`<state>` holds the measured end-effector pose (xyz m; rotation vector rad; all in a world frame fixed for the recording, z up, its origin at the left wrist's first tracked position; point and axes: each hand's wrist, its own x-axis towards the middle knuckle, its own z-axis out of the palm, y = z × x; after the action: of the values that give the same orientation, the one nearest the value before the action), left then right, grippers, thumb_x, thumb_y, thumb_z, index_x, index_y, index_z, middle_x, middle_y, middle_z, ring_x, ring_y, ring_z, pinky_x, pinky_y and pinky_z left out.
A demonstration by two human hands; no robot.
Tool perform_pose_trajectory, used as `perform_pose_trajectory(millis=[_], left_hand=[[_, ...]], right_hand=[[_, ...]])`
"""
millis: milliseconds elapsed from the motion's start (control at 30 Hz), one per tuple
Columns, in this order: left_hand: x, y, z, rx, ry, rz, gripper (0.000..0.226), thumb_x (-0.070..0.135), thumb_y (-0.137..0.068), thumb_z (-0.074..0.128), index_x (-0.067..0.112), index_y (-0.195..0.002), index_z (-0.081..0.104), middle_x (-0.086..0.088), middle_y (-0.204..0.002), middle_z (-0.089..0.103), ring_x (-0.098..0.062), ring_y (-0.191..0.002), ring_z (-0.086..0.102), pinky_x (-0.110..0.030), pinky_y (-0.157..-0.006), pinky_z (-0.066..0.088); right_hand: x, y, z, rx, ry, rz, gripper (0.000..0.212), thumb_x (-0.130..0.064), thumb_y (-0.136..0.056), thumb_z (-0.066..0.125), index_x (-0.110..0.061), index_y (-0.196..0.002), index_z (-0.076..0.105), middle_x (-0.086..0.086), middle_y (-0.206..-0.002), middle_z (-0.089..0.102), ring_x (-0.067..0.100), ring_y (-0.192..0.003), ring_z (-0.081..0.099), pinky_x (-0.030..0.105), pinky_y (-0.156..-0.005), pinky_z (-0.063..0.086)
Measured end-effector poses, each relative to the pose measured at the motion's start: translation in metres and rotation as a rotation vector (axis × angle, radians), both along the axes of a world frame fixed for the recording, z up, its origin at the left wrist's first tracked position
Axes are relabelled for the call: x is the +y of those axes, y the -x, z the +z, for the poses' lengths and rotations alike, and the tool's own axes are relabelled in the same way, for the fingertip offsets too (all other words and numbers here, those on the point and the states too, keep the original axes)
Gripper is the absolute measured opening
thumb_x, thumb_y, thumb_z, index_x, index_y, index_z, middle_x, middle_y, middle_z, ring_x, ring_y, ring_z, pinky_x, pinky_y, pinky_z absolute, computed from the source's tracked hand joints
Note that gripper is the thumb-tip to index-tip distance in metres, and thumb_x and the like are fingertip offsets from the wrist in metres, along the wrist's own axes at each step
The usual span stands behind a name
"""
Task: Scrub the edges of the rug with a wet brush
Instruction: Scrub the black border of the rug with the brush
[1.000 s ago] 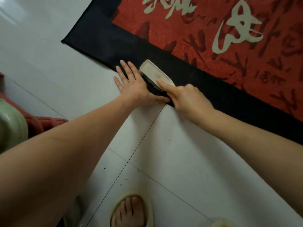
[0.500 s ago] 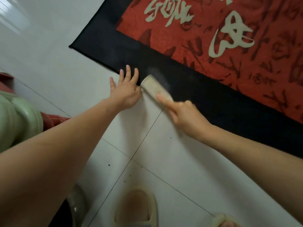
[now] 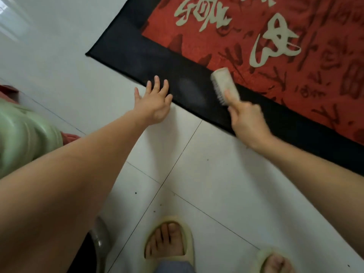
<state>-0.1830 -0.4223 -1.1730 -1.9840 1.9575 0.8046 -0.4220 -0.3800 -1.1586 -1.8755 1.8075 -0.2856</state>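
Since 1 second back, both hands have shifted along the near border. Left hand [image 3: 155, 99] lifted off its flat press beside the brush; fingers now spread and straight, holding nothing, fingertips at the near edge of the black border, palm over the white floor [image 3: 216, 174]. Cannot tell if it bears down or only hovers.

Between the hands, a pale greyish patch [image 3: 189, 89] shows on the black border, where the brush sat half a second ago. Judged to be a wet or scrubbed mark, so that stretch looks worked.

Brush [image 3: 225, 83] has travelled right and farther in, from the near edge of the border to its far side, tip reaching the seam with the red field. Bristles visible along its left flank, so it is tilted, possibly lifted mid-stroke; contact with the pile is unclear through motion blur.

Right hand [image 3: 248, 123] is closed round the near end of the brush, index finger laid along its back.

Rug [image 3: 256, 46] lies flat, corner at far left, border running on to the right.

Reading: scrubbing is moving rightward. Much border to the right looks untouched. 2 sandalled feet stand on the near floor.
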Motion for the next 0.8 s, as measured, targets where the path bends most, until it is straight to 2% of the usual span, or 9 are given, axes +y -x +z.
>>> perform_pose_trajectory(millis=[133,233,300,400,433,500,600,667,800], left_hand=[[0.0,-0.001,0.004,-0.02,-0.028,-0.009,0.057,0.036,-0.106,0.017,0.022,-0.157,-0.004,-0.004,-0.163,-0.016,-0.027,-0.151,-0.011,-0.054,-0.117,-0.009],[-0.001,0.0,0.003,-0.03,-0.035,-0.023,0.058,0.038,-0.106,0.017,0.021,-0.157,-0.006,-0.004,-0.163,-0.016,-0.027,-0.15,-0.012,-0.054,-0.117,-0.008],[-0.002,-0.002,0.005,-0.051,-0.058,-0.029,0.059,0.04,-0.106,0.017,0.022,-0.157,-0.007,-0.004,-0.163,-0.016,-0.027,-0.151,-0.011,-0.053,-0.117,-0.008],[-0.007,0.003,0.01,-0.153,-0.035,-0.061,0.06,0.039,-0.105,0.022,0.018,-0.157,0.0,-0.009,-0.164,-0.009,-0.03,-0.151,-0.002,-0.054,-0.118,-0.006],[-0.008,0.01,0.012,-0.16,0.02,-0.071,0.059,0.036,-0.105,0.025,0.014,-0.157,0.008,-0.012,-0.164,-0.001,-0.032,-0.151,0.004,-0.054,-0.119,-0.003],[-0.008,0.03,0.014,-0.036,0.145,-0.123,0.054,0.029,-0.104,0.031,0.008,-0.153,0.021,-0.015,-0.163,0.009,-0.032,-0.15,0.01,-0.049,-0.12,0.004],[-0.002,0.063,0.011,0.189,0.093,-0.29,0.059,0.025,-0.106,0.034,0.006,-0.156,0.01,-0.012,-0.164,-0.002,-0.028,-0.151,-0.002,-0.038,-0.121,0.007],[0.003,0.068,0.003,0.2,0.018,-0.335,0.062,0.024,-0.105,0.034,0.006,-0.156,0.003,-0.011,-0.164,-0.007,-0.029,-0.151,-0.005,-0.039,-0.121,0.006],[0.003,0.059,0.0,0.221,-0.021,-0.325,0.065,0.01,-0.1,0.032,0.011,-0.157,0.002,-0.006,-0.164,-0.009,-0.024,-0.151,-0.007,-0.04,-0.123,0.008]], right_hand=[[0.03,-0.013,0.02,-0.042,-0.187,0.417,0.044,-0.022,-0.099,0.048,-0.043,-0.138,0.047,0.005,-0.081,0.064,0.024,-0.069,0.059,0.033,-0.069,0.046],[0.003,0.006,0.009,-0.079,0.002,-0.014,0.042,-0.017,-0.097,0.049,-0.03,-0.138,0.052,0.022,-0.098,0.069,0.038,-0.088,0.065,0.046,-0.081,0.05],[0.015,-0.007,0.007,-0.03,-0.045,0.01,0.048,-0.016,-0.097,0.048,-0.032,-0.141,0.046,0.027,-0.101,0.067,0.042,-0.093,0.063,0.047,-0.084,0.05],[0.04,-0.015,0.034,-0.038,-0.274,0.364,0.044,-0.023,-0.099,0.048,-0.041,-0.139,0.046,-0.001,-0.084,0.067,0.01,-0.068,0.06,0.025,-0.069,0.046],[0.034,-0.008,0.041,-0.058,-0.25,0.351,0.042,-0.025,-0.1,0.049,-0.041,-0.138,0.048,-0.006,-0.086,0.064,0.003,-0.065,0.056,0.016,-0.067,0.042],[0.004,0.018,0.044,-0.133,-0.077,0.046,0.04,-0.022,-0.099,0.051,-0.033,-0.138,0.051,0.0,-0.101,0.067,0.006,-0.081,0.062,0.012,-0.079,0.038],[-0.017,0.028,0.023,-0.042,0.03,-0.26,0.041,-0.016,-0.099,0.046,-0.025,-0.139,0.051,0.018,-0.121,0.064,0.033,-0.109,0.06,0.03,-0.097,0.044],[0.012,-0.001,-0.003,-0.017,-0.037,-0.146,0.046,-0.016,-0.099,0.044,-0.03,-0.143,0.045,0.026,-0.11,0.064,0.041,-0.101,0.06,0.043,-0.088,0.048],[0.028,0.01,-0.006,0.024,-0.062,0.056,0.047,-0.025,-0.099,0.042,-0.045,-0.142,0.038,0.025,-0.107,0.066,0.043,-0.091,0.063,0.047,-0.078,0.052]])
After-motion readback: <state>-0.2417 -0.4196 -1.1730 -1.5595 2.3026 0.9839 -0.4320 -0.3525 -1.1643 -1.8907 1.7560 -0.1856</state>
